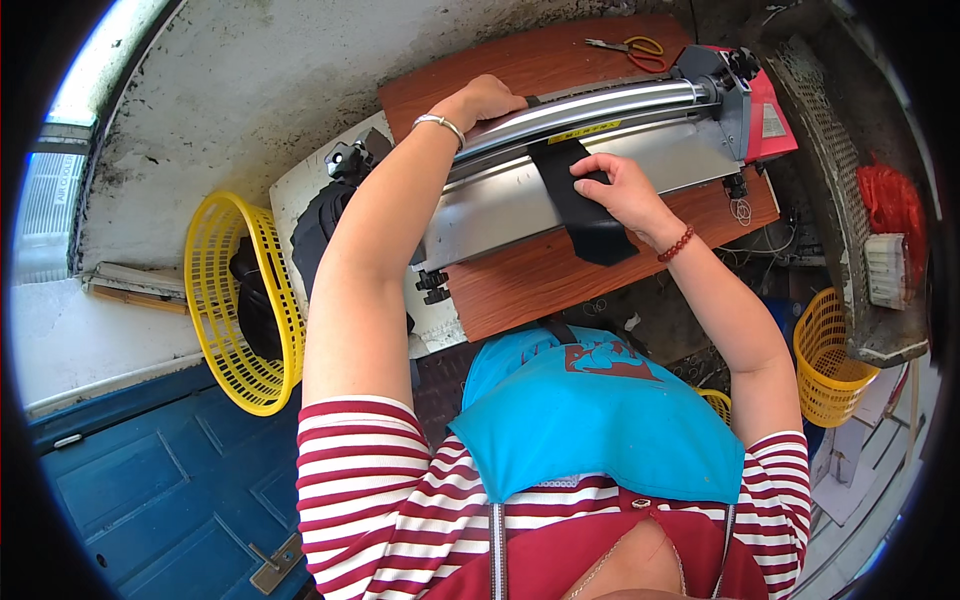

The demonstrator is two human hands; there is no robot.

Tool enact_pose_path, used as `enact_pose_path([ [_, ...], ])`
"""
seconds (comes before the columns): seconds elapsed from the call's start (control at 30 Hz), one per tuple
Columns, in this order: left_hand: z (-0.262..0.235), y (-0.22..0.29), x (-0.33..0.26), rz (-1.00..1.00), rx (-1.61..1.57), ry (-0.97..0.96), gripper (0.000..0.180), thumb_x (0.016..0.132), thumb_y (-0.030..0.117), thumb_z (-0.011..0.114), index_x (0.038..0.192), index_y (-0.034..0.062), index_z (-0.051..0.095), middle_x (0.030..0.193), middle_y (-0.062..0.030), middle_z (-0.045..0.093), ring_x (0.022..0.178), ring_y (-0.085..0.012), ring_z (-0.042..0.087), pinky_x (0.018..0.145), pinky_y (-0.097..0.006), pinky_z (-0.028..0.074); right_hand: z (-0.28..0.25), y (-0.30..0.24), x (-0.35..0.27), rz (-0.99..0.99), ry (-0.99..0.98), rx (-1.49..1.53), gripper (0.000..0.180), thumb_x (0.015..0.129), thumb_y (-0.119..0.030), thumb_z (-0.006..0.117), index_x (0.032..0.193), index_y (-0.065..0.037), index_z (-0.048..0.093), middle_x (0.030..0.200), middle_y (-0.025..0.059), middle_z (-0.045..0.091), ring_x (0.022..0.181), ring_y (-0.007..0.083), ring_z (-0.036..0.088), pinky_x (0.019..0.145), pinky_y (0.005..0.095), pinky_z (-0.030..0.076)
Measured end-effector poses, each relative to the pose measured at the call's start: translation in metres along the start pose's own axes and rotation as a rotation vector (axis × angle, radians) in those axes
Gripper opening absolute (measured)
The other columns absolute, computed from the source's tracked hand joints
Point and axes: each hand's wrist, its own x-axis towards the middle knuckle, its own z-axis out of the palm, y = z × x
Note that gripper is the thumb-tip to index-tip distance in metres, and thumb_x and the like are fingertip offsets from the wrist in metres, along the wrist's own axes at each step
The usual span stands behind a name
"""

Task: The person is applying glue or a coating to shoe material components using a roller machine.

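A machine with a long shiny metal roller point(600, 105) and a flat metal feed plate point(500, 212) stands in front of me. A flat black strip of sheet material point(580, 205) lies across the plate, its far part passing under the roller and its near end hanging over the front edge. My right hand point(625, 195) is at the strip, thumb and forefinger apart, fingertips on or just over its surface. Beyond the roller, my left hand point(485, 100) has its fingers curled at a small black end showing there; the fingertips are partly hidden.
Scissors point(635, 50) with red and yellow handles lie on the brown board point(440, 75) behind the machine. Stacked black pieces point(320, 225) sit at its left. A yellow basket point(245, 395) with black pieces stands left, another yellow basket point(830, 390) right. A ledge point(860, 290) borders the right.
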Motion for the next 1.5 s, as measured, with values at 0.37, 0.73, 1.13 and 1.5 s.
enact_pose_path([
  [0.37, -0.096, 0.034, -0.031, 0.168, -0.498, 0.298, 0.011, 0.087, 0.005, 0.074, 0.094, 0.0114, 0.069, 0.086, 0.0004, 0.067, 0.076, -0.0171, 0.064, 0.074, -0.035, 0.054, -0.039, 0.015, -0.065, 0.188, -0.126, -0.005, 0.028, 0.095, -0.015, 0.065, 0.117, 0.001, 0.063, 0.087, 0.0077, 0.071, 0.049, 0.0073, 0.059, 0.039, 0.0208, 0.04],
  [0.73, -0.16, 0.032, -0.2, 0.317, -0.464, 0.54, 0.02, 0.087, -0.005, 0.063, 0.104, 0.0012, 0.07, 0.09, -0.0054, 0.071, 0.075, -0.0177, 0.068, 0.072, -0.032, 0.058, -0.002, 0.112, -0.133, 0.344, -0.345, 0.17, 0.023, 0.098, -0.016, 0.063, 0.115, -0.001, 0.064, 0.087, 0.006, 0.071, 0.053, 0.0058, 0.058, 0.046, 0.0189, 0.044],
  [1.13, -0.248, -0.049, -0.303, 0.545, 0.22, 0.737, 0.038, 0.085, 0.0, 0.063, 0.122, -0.0019, 0.068, 0.099, -0.0083, 0.072, 0.085, -0.0149, 0.068, 0.079, -0.026, 0.055, 0.188, 0.147, -0.152, 0.428, -0.299, 0.223, 0.026, 0.097, -0.017, 0.062, 0.118, -0.002, 0.064, 0.09, 0.007, 0.072, 0.054, 0.0065, 0.06, 0.045, 0.0196, 0.043],
  [1.5, -0.045, -0.275, -0.343, 0.704, 0.606, 0.473, 0.034, 0.072, -0.004, 0.066, 0.103, 0.0083, 0.072, 0.091, -0.0076, 0.063, 0.08, -0.0285, 0.064, 0.069, -0.04, 0.053, 0.327, 0.145, -0.133, 0.31, -0.17, 0.219, 0.023, 0.095, -0.012, 0.061, 0.111, 0.003, 0.066, 0.088, 0.0075, 0.07, 0.061, 0.0098, 0.062, 0.053, 0.0246, 0.051],
])
